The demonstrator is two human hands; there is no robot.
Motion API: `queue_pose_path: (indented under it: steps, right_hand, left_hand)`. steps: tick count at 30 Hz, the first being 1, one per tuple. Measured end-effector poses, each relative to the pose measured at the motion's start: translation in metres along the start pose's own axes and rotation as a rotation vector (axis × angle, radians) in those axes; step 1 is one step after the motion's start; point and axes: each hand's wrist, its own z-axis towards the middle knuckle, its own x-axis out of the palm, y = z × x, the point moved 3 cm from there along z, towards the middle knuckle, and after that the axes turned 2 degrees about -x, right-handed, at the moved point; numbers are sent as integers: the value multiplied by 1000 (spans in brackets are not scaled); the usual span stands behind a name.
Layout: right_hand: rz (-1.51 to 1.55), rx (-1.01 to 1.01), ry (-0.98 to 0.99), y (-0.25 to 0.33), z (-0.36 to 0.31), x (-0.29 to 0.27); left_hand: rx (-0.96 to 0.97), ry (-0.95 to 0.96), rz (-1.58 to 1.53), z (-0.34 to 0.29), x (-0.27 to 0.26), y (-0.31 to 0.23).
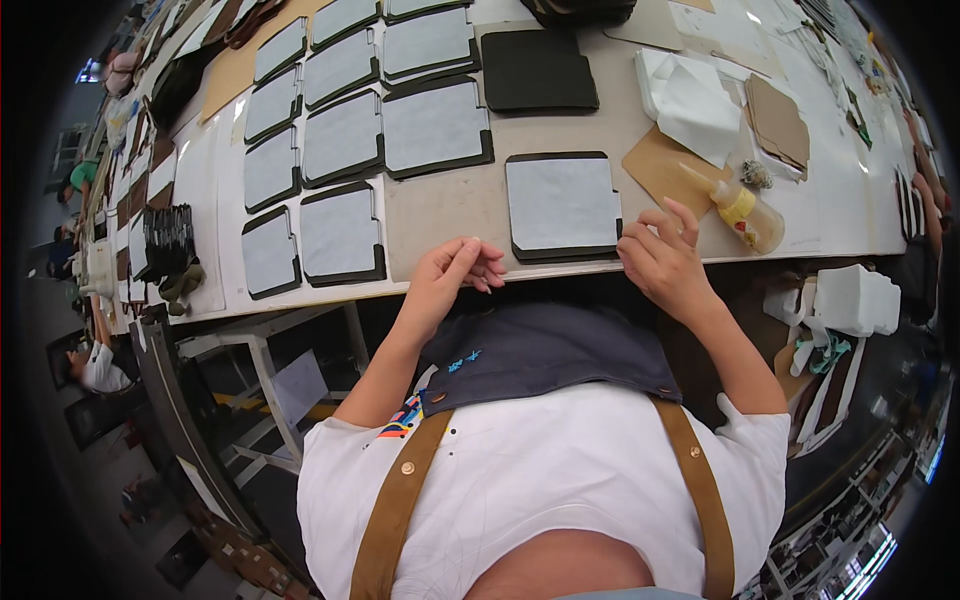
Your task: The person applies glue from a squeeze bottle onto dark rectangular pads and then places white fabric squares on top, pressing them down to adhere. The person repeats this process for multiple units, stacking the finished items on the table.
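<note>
A grey panel with black edging [563, 205] lies flat at the table's front edge, between my hands. My left hand [458, 270] hovers left of its lower corner, thumb against the curled fingers; whatever they may pinch is too small to make out. Beside the panel's lower right edge is my right hand [665, 255], with the thumb and forefinger drawn together and other fingers raised. Whether its fingertips grip the black edge cannot be told. A squeeze bottle [750, 221] with a yellow collar and pale nozzle lies just past my right hand.
Rows of similar grey panels [343, 137] cover the table's left half. A black panel stack [540, 72] sits behind the middle one. To the right are a white sheet pile [688, 100], brown card pieces [778, 122] and a small speckled lump [756, 174].
</note>
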Motion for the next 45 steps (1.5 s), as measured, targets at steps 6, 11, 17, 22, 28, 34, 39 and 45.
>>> queue_pose_path:
  steps: [6,11,17,22,28,34,39,45]
  right_hand:
    - [121,46,-90,2,19,-34]
    - [223,57,-35,13,12,-35]
    - [225,279,-84,-1,-3,-17]
    - [155,419,-255,-11,-10,11]
    - [45,473,-408,-13,-10,33]
    - [-22,504,-385,-11,-5,35]
    - [-43,555,-364,-10,-9,37]
    - [-42,558,-325,-9,-9,36]
  left_hand:
    - [-210,188,-74,9,8,-6]
    - [-85,48,218,49,15,-25]
    - [344,-239,599,54,5,-43]
    - [526,-565,648,54,-71,-98]
    - [763,-904,237,118,-264,-139]
    - [727,-1219,218,183,-432,-146]
    - [638,-1277,237,231,-487,-155]
    - [485,-1735,833,234,-491,-155]
